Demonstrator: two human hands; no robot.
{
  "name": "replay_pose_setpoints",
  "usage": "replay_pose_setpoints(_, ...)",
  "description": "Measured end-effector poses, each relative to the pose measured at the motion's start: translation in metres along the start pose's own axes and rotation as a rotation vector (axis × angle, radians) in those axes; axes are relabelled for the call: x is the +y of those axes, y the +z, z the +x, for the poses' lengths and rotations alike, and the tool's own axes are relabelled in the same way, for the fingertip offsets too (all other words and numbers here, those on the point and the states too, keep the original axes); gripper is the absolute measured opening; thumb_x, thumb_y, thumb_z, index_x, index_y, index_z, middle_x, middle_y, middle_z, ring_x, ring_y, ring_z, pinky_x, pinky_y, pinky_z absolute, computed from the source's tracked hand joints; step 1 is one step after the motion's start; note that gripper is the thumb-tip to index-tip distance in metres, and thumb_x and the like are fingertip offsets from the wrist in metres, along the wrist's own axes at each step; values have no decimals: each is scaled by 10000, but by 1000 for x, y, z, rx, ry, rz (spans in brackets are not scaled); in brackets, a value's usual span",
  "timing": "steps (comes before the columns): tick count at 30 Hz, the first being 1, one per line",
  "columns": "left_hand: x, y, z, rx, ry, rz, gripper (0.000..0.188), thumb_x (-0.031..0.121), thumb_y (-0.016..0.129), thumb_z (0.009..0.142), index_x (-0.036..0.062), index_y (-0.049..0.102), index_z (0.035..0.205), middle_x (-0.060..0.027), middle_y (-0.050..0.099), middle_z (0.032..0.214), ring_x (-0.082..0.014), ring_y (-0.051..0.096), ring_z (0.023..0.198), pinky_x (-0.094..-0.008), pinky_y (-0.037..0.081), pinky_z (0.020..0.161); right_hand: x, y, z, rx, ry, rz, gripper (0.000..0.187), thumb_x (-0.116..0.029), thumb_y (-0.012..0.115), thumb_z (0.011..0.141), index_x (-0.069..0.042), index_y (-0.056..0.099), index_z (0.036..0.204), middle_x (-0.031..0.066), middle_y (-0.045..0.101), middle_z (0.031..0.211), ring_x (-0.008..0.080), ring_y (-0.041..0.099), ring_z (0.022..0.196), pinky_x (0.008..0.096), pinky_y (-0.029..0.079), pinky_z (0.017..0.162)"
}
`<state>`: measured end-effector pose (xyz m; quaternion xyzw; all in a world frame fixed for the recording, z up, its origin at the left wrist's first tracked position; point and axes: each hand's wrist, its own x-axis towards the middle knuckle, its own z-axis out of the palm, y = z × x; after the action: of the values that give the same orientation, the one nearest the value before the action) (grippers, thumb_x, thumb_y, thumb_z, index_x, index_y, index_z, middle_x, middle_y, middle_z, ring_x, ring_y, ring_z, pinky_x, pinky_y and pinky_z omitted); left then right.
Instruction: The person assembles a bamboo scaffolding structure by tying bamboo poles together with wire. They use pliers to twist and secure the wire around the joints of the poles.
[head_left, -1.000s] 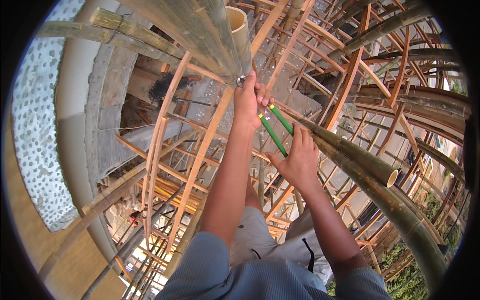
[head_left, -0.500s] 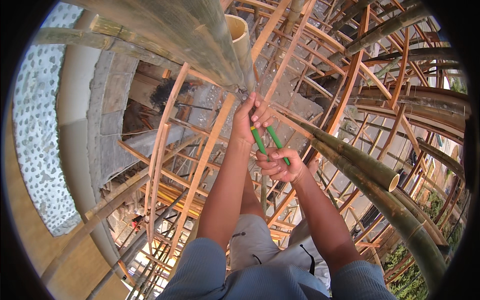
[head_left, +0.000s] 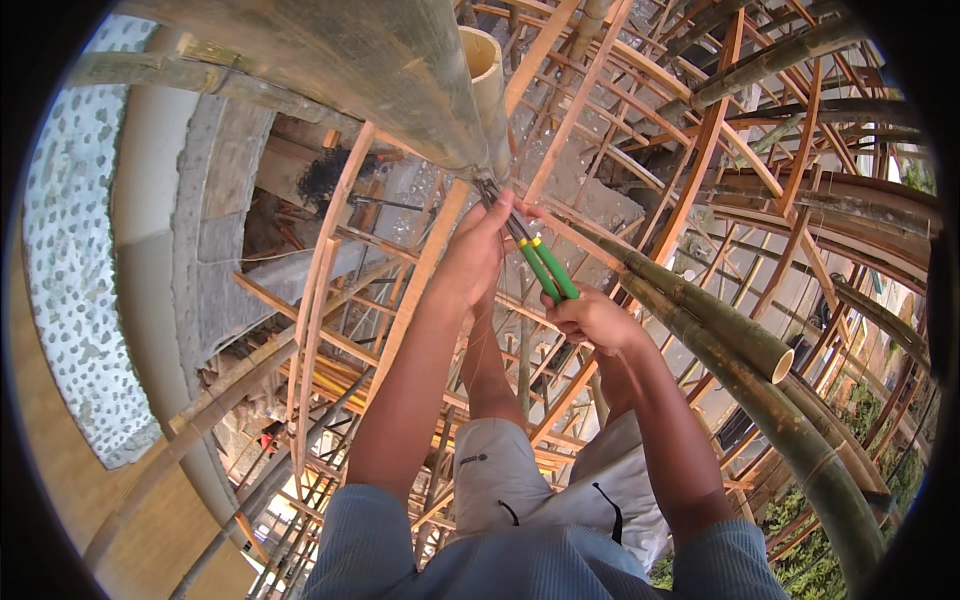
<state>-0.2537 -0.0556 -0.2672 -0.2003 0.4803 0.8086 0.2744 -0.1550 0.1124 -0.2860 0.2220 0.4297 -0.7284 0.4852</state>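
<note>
Pliers with green handles (head_left: pixel 545 268) point up to a joint under a thick bamboo pole (head_left: pixel 380 70). My right hand (head_left: pixel 595 318) grips the green handles from below. My left hand (head_left: pixel 478 248) reaches up beside the pliers' jaws, fingers pinched on a thin wire at the joint where the bamboo pole meets a cut hollow bamboo end (head_left: pixel 488 75). The jaws are partly hidden by my left fingers.
A lattice of orange bamboo slats (head_left: pixel 330 270) spreads all around and far below. Two thick bamboo poles (head_left: pixel 730 340) run down to the right. A grey concrete wall (head_left: pixel 215 230) and a pebbled white surface (head_left: pixel 70 280) stand at the left. Green plants show at lower right.
Both hands have moved up and left toward the thick pole's joint. The pliers' handles have closed together, and my right hand has slid from open beside them to gripping them.
</note>
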Motion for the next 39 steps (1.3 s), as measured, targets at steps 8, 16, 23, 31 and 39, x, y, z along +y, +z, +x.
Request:
replay_pose_setpoints(8, -11, -17, 21, -349, -143, -394, 483, 434, 469, 1003, 163, 364, 618, 38, 326, 492, -101, 297, 412, -279, 359, 516, 40, 8, 34, -640, 26, 717, 299, -316, 560, 914, -23, 504, 924, -4, 437, 684, 69, 383, 529, 204, 302, 409)
replay_pose_setpoints(16, -17, 34, 22, 135, 15, -338, 432, 348, 485, 1014, 140, 345, 663, 30, 292, 540, -104, 310, 475, -299, 378, 514, -32, 18, -19, 509, -384, -1006, 557, -368, 694, 797, 42, 526, 1134, 245, 613, 1095, 369, 604, 1031, 448, 487, 835)
replay_pose_setpoints(23, -14, 13, 11, 244, -88, 118, 329, 374, 516, 995, 92, 468, 832, -10, 443, 631, -154, 531, 610, -408, 541, 742, -4, 29, 21, 382, -360, -615, 285, -230, 601, 818, -9, 528, 981, 112, 602, 724, 323, 607, 666, 414, 464, 634)
replay_pose_setpoints(31, -7, -22, 25, -478, -92, -584, 418, 429, 415, 1024, 140, 497, 734, 21, 442, 513, -118, 523, 458, -280, 465, 485, 6, 37, 22, -461, -86, 570, 119, -154, 532, 804, -136, 492, 915, -63, 383, 702, 58, 304, 553, 239, 233, 505)
replay_pose_setpoints(39, -26, -6, 25, -257, 51, -536, 411, 372, 434, 1030, 157, 424, 680, 50, 298, 467, -71, 301, 355, -232, 309, 405, -3, 4, 10, -539, 3, 528, 111, -163, 519, 812, -110, 495, 906, -62, 354, 698, 38, 299, 564, 206, 233, 497)
